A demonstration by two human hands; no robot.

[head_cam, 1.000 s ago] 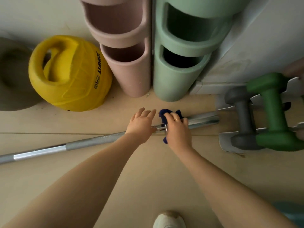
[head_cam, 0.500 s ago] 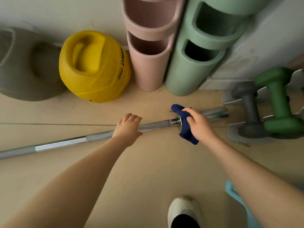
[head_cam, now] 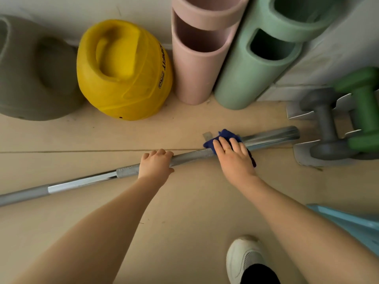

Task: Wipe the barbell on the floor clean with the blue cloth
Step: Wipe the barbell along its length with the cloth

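The tan floor fills most of the view, with a thin seam running left to right just beyond the middle and wide bare room on the near side, between the two forearms. At the far left a grey rounded weight stands against the wall, and just right of it a yellow kettlebell with a recessed handle. Right of that stand two stacked tube holders: the pink holder and, touching it, the green holder; their open pockets look dark and what is inside cannot be made out.

The barbell lies on the floor, its long axis running from the near left edge of the view to the far right, where its shiny sleeve end stops just short of a grey dumbbell and a green dumbbell resting on a white rack piece. A pale blue object cuts into the near right corner, and a white shoe stands at the near edge.

The left hand curls over the grey knurled part of the bar, fingers wrapped on it. The right hand lies flat with fingers together, pressing the blue cloth onto the bar where the sleeve begins.
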